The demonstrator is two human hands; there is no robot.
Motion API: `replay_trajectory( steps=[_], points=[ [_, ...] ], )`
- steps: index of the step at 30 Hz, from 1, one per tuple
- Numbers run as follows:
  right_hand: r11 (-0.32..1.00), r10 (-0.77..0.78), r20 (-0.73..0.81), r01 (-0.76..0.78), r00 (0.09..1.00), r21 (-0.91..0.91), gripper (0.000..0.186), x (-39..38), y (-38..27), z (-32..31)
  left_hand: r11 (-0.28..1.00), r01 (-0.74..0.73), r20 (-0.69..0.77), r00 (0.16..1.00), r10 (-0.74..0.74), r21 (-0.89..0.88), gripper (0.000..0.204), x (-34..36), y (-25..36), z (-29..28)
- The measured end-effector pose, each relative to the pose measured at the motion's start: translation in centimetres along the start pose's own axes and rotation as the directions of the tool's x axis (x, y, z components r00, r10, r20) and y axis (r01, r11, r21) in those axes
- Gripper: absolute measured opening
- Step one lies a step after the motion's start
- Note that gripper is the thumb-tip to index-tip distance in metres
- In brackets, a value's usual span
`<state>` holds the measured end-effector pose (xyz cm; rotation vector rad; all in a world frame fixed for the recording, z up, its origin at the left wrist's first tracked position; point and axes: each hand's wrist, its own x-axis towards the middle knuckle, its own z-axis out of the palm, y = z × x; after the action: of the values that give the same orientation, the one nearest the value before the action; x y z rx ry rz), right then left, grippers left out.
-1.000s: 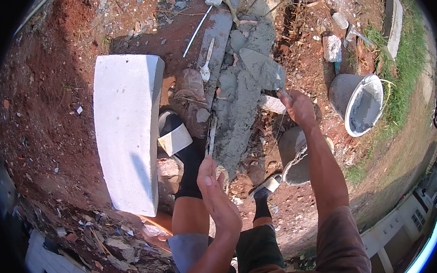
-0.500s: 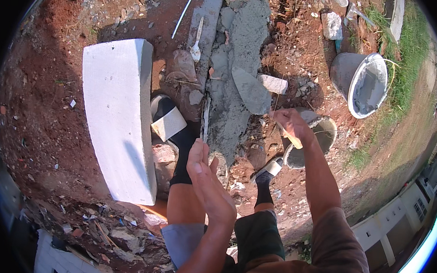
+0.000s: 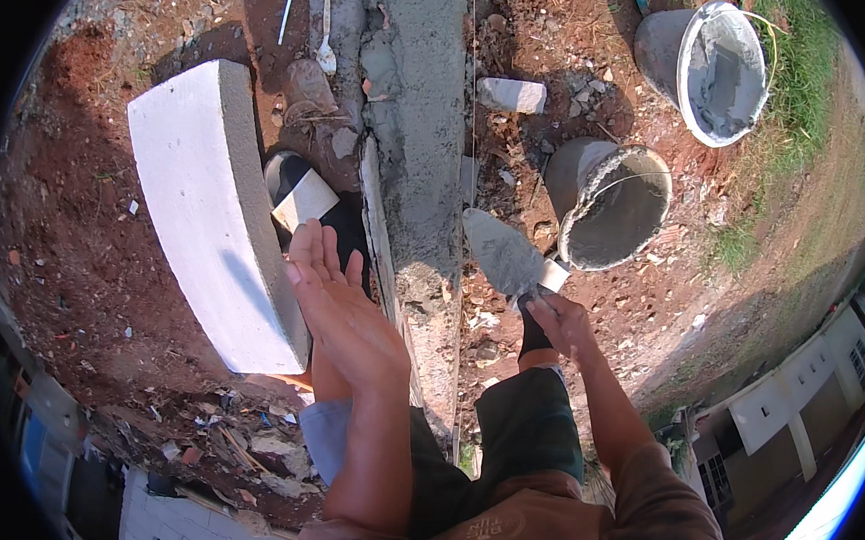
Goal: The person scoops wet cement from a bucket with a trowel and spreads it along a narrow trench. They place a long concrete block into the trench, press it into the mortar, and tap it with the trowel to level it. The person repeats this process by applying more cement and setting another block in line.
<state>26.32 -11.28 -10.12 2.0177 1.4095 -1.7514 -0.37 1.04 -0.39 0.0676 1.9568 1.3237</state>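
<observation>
My right hand (image 3: 563, 325) is closed round the handle of a trowel (image 3: 503, 254). The trowel's wide grey blade, smeared with mortar, points up and left, just right of the long mortar strip (image 3: 417, 121), over my right foot. Whether the blade touches anything I cannot tell. My left hand (image 3: 348, 319) is held out empty with its fingers stretched, palm partly up, above my left leg. Beside it on the left lies a large white block (image 3: 195, 191) with a grey side face. A bucket (image 3: 567, 214) with grey mix inside stands beyond the trowel.
A second mortar-coated bucket (image 3: 659, 51) leans at the far right by the grass (image 3: 809, 105). A pale brick piece (image 3: 512, 95) lies beside a taut string (image 3: 476, 35) along the strip. Left of the strip lies a white spoon (image 3: 326, 46). Rubble covers the reddish soil.
My right hand has drawn the trowel back toward me, off the mortar strip to its right side. My left hand has turned and spread its fingers more. The whole view has shifted.
</observation>
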Motion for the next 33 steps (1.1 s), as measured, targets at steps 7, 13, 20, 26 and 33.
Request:
replay_trajectory(
  steps=[7, 13, 20, 26, 33],
  points=[
    [0.968, 0.140, -0.453, -0.218, 0.880, -0.124, 0.032, -6.0, 6.5, -10.4, 0.987, -0.134, 0.030, 0.991, 0.132, 0.092, 0.062, -1.6, -1.0, -0.2],
    [0.980, 0.055, -0.354, -0.119, 0.933, -0.160, 0.040, -6.6, 14.0, -15.9, 0.930, -0.364, -0.075, 0.927, 0.368, 0.058, 0.060, -5.5, -1.2, -3.4],
    [0.968, 0.096, -0.171, -0.132, 0.981, -0.215, 0.046, -10.2, 16.9, -19.8, 0.832, -0.480, -0.118, 0.842, 0.526, 0.278, 0.062, -19.8, 0.6, -13.7],
    [0.915, 0.252, -0.134, -0.281, 0.958, -0.291, 0.045, -12.4, 22.8, -24.9, 0.723, -0.318, -0.278, 0.769, 0.575, 0.614, 0.063, -24.6, 0.3, -25.3],
    [0.878, 0.094, -0.199, -0.175, 0.976, -0.445, 0.044, -12.7, 18.2, -27.4, 0.769, -0.102, -0.532, 0.664, 0.526, 0.631, 0.061, -28.4, -0.1, -36.4]
  ],
)
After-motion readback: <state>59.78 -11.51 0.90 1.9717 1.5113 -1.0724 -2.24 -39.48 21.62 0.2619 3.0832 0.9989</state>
